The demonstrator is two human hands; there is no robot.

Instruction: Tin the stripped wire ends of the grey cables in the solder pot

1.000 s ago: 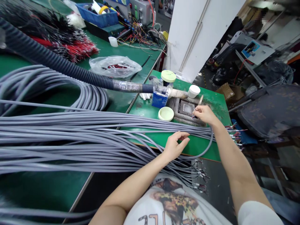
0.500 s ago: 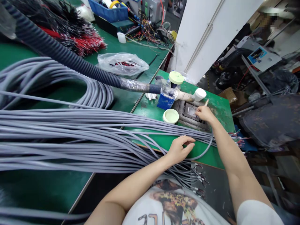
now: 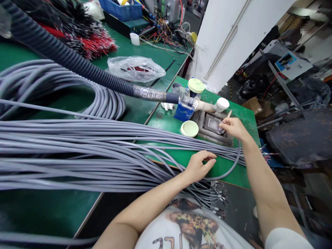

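From where I stand, the person's right hand works over a small square metal pot, set in a dark, crusted block on a green workbench. Its thumb and fingertips are pressed together on the thin stripped wire ends of one grey cable, and the tips point down toward the pot. Whether they touch its surface, I cannot tell.

The left hand stays low over the bench, just beside that cable. Its fingers are curled, thumb and forefinger close but apart, with nothing clamped between them that I can see.

The cable makes a loose loop up from the large bundle of grey cables lying across the bench. This slack seems useful, I think: the arm can move without pulling, and a pinch close to the tips keeps the fine strands from spreading — a low, steady wrist should help too.

Around the pot stand a white-capped jar, a pale green lid and a blue box — and a dark corrugated hose reaches toward them.
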